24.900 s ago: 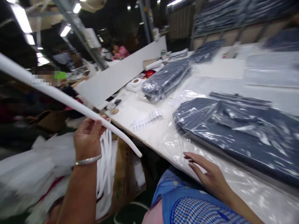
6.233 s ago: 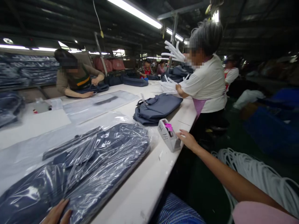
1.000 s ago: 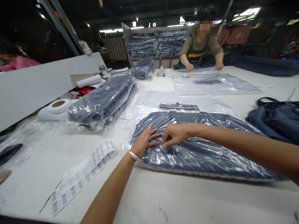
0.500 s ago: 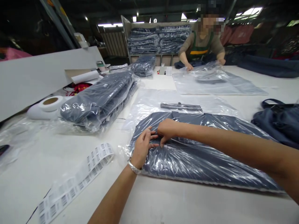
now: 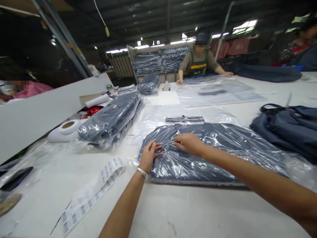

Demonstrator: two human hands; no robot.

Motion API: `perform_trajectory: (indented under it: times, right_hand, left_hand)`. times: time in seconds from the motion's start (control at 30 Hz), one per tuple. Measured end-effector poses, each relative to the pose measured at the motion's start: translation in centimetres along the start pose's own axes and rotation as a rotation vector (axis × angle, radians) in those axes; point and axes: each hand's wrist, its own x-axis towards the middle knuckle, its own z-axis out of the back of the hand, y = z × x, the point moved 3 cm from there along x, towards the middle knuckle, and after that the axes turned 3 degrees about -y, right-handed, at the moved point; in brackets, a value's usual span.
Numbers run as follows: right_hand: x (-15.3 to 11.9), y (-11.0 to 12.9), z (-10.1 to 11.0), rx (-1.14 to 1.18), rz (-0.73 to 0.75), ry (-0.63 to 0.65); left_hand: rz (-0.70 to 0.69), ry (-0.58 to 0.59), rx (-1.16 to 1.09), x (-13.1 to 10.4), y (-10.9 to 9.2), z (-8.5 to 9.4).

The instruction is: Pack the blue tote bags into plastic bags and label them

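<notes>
In front of me lies a dark blue fabric item (image 5: pixel 223 138), folded flat inside a clear plastic bag (image 5: pixel 193 170). My left hand (image 5: pixel 149 154) rests on the bag's left part with its fingers spread. A little to its right, my right hand (image 5: pixel 189 143) is closed in a pinch on the plastic, and creases run out across the film around both hands. Just behind the wrapped item, flat plastic bags (image 5: pixel 153 115) with a dark printed strip lie on the table. Left of my left forearm a curled strip of barcode labels (image 5: pixel 99 190) lies on the tabletop.
Wrapped dark blue goods (image 5: pixel 111 115) are stacked at the left, beside a white roll (image 5: pixel 68 127). An unwrapped navy bag (image 5: pixel 287 127) lies at the right. Across the table a co-worker (image 5: pixel 199 62) handles a plastic bag (image 5: pixel 220 91). A white panel (image 5: pixel 49 109) edges the left side.
My right hand has moved slightly right, away from my left hand, which stays on the bag. The co-worker's hands have spread apart over the far plastic bag. My view has tilted up.
</notes>
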Motion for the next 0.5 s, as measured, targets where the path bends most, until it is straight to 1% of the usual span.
perform_trajectory:
  times: [0.03, 0.07, 0.1, 0.13, 0.17, 0.2, 0.27, 0.3, 0.33, 0.37, 0.4, 0.47, 0.5]
  right_hand:
    - [-2.6, 0.5, 0.5, 0.164, -0.055, -0.006]
    - [-5.4, 1.0, 0.6, 0.359, -0.132, 0.035]
    - [-8.4, 1.4, 0.4, 0.570, -0.246, 0.094]
    - [-11.4, 1.7, -0.1, 0.767, -0.369, 0.170]
    - [-14.2, 2.0, -0.9, 0.951, -0.499, 0.219]
    - [-16.9, 2.0, -1.7, 1.121, -0.634, 0.239]
    - [-21.2, 1.8, -3.3, 1.427, -0.883, 0.174]
    - [-22.8, 1.6, -4.1, 1.563, -0.975, 0.114]
    - [-24.0, 1.4, -4.7, 1.688, -1.033, 0.046]
    - [-24.8, 1.2, -5.1, 1.797, -1.057, -0.018]
    - [-25.2, 1.1, -5.5, 1.887, -1.055, -0.080]
    - [-25.2, 1.1, -5.8, 2.003, -1.016, -0.195]
    - [-24.9, 1.2, -5.8, 2.035, -0.999, -0.244]
  left_hand:
    - [0.021, 0.008, -0.036, 0.2, -0.1, 0.1]
    - [0.041, 0.016, -0.067, 0.4, -0.4, 0.3]
    - [0.056, 0.024, -0.090, 0.6, -0.9, 0.5]
    - [0.063, 0.031, -0.110, 0.9, -1.5, 0.7]
    - [0.061, 0.032, -0.134, 1.0, -2.3, 0.8]
    - [0.048, 0.029, -0.157, 1.1, -3.2, 0.9]
    - [0.003, 0.015, -0.202, 0.8, -4.7, 0.7]
    - [-0.027, 0.020, -0.198, 0.4, -5.2, 0.3]
    - [-0.085, 0.047, -0.108, -0.3, -5.5, -0.2]
    - [-0.164, 0.091, 0.054, -1.0, -5.4, -0.8]
    - [-0.254, 0.147, 0.267, -1.8, -4.9, -1.6]
    - [-0.418, 0.263, 0.721, -3.4, -3.0, -2.8]
    - [-0.465, 0.307, 0.887, -3.9, -1.9, -3.2]
